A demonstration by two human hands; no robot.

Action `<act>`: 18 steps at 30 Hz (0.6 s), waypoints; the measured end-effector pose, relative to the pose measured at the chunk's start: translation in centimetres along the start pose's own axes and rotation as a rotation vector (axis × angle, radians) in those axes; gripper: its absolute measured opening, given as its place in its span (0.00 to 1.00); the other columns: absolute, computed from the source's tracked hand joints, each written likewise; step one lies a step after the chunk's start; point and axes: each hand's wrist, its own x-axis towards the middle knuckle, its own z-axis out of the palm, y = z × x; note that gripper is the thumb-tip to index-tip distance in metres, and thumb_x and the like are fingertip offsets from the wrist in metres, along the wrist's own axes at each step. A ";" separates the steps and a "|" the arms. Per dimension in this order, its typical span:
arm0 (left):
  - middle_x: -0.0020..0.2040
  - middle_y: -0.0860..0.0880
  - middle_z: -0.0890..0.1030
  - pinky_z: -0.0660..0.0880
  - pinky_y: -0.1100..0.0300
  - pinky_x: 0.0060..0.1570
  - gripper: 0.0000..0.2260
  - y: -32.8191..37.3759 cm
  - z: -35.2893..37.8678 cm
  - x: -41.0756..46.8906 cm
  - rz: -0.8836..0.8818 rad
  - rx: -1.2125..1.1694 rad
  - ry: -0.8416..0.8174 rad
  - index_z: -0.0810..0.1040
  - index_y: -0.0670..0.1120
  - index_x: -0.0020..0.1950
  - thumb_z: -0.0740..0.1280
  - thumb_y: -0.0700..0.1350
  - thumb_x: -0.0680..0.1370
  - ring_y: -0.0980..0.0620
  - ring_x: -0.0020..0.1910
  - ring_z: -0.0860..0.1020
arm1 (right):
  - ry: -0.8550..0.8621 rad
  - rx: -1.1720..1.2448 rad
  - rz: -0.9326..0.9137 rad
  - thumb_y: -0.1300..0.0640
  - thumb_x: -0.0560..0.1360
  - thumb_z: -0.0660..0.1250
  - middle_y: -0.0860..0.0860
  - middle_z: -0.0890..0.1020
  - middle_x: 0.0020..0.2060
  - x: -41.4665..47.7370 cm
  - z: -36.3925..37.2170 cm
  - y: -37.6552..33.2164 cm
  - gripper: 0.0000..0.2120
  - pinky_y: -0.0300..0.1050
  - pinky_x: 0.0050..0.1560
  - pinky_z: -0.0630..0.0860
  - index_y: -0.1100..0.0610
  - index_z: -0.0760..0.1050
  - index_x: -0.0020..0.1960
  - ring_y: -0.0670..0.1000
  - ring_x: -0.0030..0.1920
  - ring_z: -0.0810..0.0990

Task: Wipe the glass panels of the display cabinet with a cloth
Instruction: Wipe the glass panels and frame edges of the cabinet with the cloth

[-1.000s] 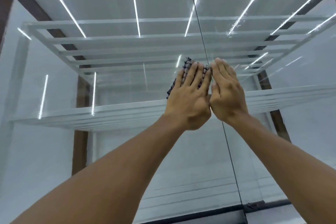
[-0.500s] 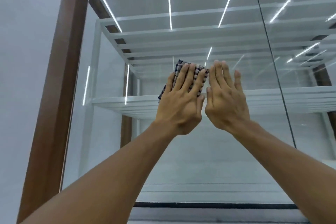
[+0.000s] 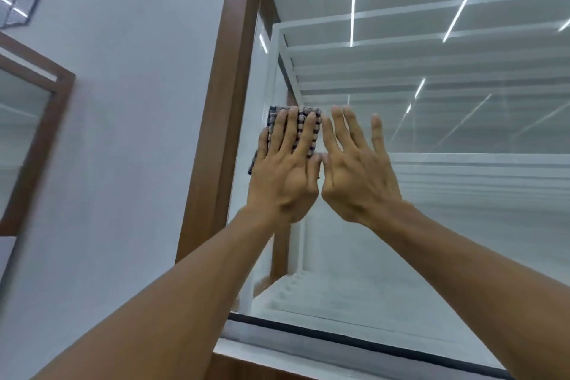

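Both hands have travelled left across the glass panel (image 3: 431,210). One second ago they sat at the vertical seam between two panes; now they are beside the wooden frame post (image 3: 228,102) at the cabinet's left edge. My view has swung left with them, bringing the white wall (image 3: 123,117) into frame.

Grip state: the left hand (image 3: 285,182) lies flat with its fingers straight and slightly spread. It presses the checked cloth (image 3: 303,110) against the glass and does not clutch it. The right hand (image 3: 354,176) is likewise flat and spread, holds nothing, and sits directly beside the left, thumb to thumb. I cannot confirm that its palm touches the pane.

Cloth position: high on the left pane, at about the level of the white shelf (image 3: 478,160) inside. Its left edge is just beside the frame post.

Assessment: this horizontal pass has, in my judgement, reached its left limit. The next stroke will probably need to reverse or drop to a lower band. A bare right palm on the glass risks leaving fresh prints on wiped surface.
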 end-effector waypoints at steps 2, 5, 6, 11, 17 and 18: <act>0.84 0.52 0.35 0.32 0.52 0.80 0.28 -1.6 -0.3 -0.5 -0.024 -0.006 0.007 0.36 0.54 0.83 0.43 0.56 0.85 0.57 0.81 0.32 | -0.036 -0.014 -0.010 0.43 0.77 0.30 0.57 0.42 0.82 0.2 0.1 -0.8 0.36 0.67 0.78 0.34 0.58 0.40 0.82 0.56 0.82 0.37; 0.84 0.52 0.36 0.30 0.55 0.79 0.28 -2.9 -0.9 -2.1 -0.059 -0.047 0.012 0.36 0.55 0.82 0.43 0.56 0.84 0.57 0.81 0.32 | -0.028 0.005 -0.019 0.44 0.77 0.33 0.57 0.42 0.82 -0.3 0.1 -0.7 0.36 0.65 0.79 0.34 0.56 0.43 0.83 0.55 0.82 0.37; 0.84 0.51 0.37 0.30 0.56 0.79 0.28 -2.9 -0.8 -3.0 -0.080 -0.058 0.021 0.37 0.55 0.82 0.43 0.56 0.84 0.57 0.81 0.32 | -0.016 0.016 -0.023 0.46 0.79 0.37 0.57 0.44 0.83 -0.8 0.1 -0.3 0.34 0.64 0.80 0.35 0.56 0.46 0.83 0.55 0.82 0.39; 0.85 0.48 0.38 0.32 0.50 0.80 0.29 1.8 0.9 -5.9 -0.129 -0.057 0.066 0.40 0.52 0.84 0.42 0.57 0.84 0.52 0.83 0.35 | 0.012 0.018 -0.035 0.49 0.82 0.46 0.58 0.49 0.82 -4.2 -0.3 3.3 0.29 0.65 0.81 0.42 0.52 0.51 0.83 0.57 0.83 0.43; 0.85 0.48 0.37 0.32 0.49 0.80 0.28 9.2 2.3 0.4 0.091 -0.029 -0.011 0.39 0.52 0.84 0.44 0.55 0.85 0.51 0.82 0.33 | 0.076 -0.003 0.164 0.48 0.83 0.41 0.58 0.50 0.83 -6.9 -2.8 9.9 0.29 0.59 0.80 0.36 0.53 0.52 0.83 0.55 0.83 0.44; 0.84 0.48 0.35 0.30 0.50 0.79 0.29 10.5 2.5 1.2 0.022 -0.054 -0.010 0.38 0.52 0.84 0.44 0.55 0.85 0.51 0.82 0.32 | 0.083 -0.011 0.184 0.48 0.83 0.42 0.58 0.50 0.83 -7.2 -3.2 11.0 0.29 0.58 0.80 0.36 0.53 0.52 0.83 0.55 0.83 0.44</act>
